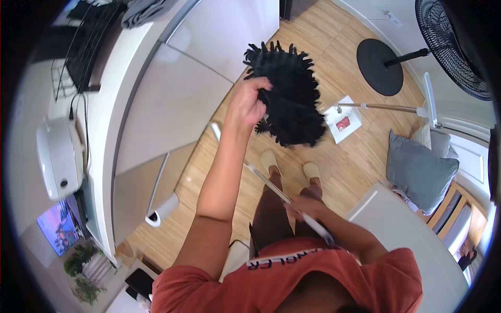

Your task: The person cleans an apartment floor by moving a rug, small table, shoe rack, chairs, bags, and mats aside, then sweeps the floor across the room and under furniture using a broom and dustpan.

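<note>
My left hand (pixel 248 102) is raised in front of me, its fingers closed on the edge of a black shaggy chenille mop pad (pixel 292 99). The pad hangs spread out, its strands sticking out around the rim. Lower and nearer my body, my right hand (pixel 305 207) is wrapped round a metal mop pole (pixel 271 185) with a white grip (pixel 317 227). The pole slants down to the floor, where a narrow white piece (pixel 215 131) shows at its far end. How that end is built is hard to see.
A second pole (pixel 386 107) with a white flat head (pixel 429 99) crosses a printed white sheet (pixel 343 122) on the wooden floor. A black fan base (pixel 380 67), grey cushion (pixel 420 169) and white surface (pixel 407 240) lie right. White cabinets (pixel 172 99) line the left.
</note>
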The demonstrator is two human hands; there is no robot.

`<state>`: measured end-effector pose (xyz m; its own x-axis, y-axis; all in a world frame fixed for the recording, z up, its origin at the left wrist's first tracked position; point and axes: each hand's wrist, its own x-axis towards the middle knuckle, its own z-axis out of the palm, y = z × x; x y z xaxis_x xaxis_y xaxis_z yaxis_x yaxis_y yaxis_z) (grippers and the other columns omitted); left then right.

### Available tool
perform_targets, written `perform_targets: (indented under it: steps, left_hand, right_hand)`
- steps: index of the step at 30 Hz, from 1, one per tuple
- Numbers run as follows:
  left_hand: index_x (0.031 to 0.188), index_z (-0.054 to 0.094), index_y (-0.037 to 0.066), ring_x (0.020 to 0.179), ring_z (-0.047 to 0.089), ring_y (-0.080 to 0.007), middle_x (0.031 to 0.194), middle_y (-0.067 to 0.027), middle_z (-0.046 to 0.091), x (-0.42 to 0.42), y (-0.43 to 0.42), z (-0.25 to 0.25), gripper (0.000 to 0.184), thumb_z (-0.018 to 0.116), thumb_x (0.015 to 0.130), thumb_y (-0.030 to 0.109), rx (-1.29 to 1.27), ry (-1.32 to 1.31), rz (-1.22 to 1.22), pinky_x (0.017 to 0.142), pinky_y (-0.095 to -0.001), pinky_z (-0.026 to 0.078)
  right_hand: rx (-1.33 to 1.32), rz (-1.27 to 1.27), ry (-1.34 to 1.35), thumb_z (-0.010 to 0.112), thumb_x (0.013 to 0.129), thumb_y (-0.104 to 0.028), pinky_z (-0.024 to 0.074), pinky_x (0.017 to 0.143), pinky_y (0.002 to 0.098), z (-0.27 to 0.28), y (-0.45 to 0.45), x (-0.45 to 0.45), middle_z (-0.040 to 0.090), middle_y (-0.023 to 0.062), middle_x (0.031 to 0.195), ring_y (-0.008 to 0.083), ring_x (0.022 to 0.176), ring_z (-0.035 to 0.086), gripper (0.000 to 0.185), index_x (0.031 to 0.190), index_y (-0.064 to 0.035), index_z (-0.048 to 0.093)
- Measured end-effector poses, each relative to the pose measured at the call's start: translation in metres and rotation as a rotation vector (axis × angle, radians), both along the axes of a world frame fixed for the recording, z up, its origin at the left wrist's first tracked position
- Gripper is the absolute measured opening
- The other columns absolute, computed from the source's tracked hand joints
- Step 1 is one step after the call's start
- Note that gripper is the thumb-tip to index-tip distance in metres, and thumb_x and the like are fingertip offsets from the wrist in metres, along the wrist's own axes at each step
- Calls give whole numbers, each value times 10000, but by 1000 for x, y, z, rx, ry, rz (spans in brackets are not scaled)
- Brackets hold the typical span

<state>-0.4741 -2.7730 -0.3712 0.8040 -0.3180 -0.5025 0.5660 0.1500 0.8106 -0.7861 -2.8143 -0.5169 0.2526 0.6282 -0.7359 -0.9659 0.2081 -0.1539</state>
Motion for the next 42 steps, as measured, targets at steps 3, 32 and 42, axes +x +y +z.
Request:
perform_targets:
  steps: [3,32,42]
  left_hand:
    - [841,608,-65,690,596,-211,758,-122,633,-48,12,-80,272,477,614,8,890,-1015,-339,617,-278,450]
    - [768,564,-45,629,498,-83,659,-8,561,-353,241,-56,214,543,836,157,807,-131,674,559,-267,407]
    - [729,558,-37,602,366,-36,633,53,443,-487,359,-56,307,558,854,243,641,204,1191,513,-204,319]
  right_hand:
    - [102,-104,20,563,812,-155,344,329,196,-72,17,1,437,6,555,74,381,414,185,913,-67,435]
    - [-602,345,-254,470,846,-92,226,285,213,67,-20,-22,296,-42,470,48,329,279,89,881,-159,423]
    - [-85,894,-197,496,850,-103,301,319,220,-126,287,-18,387,-1,469,95,341,356,71,790,-73,474]
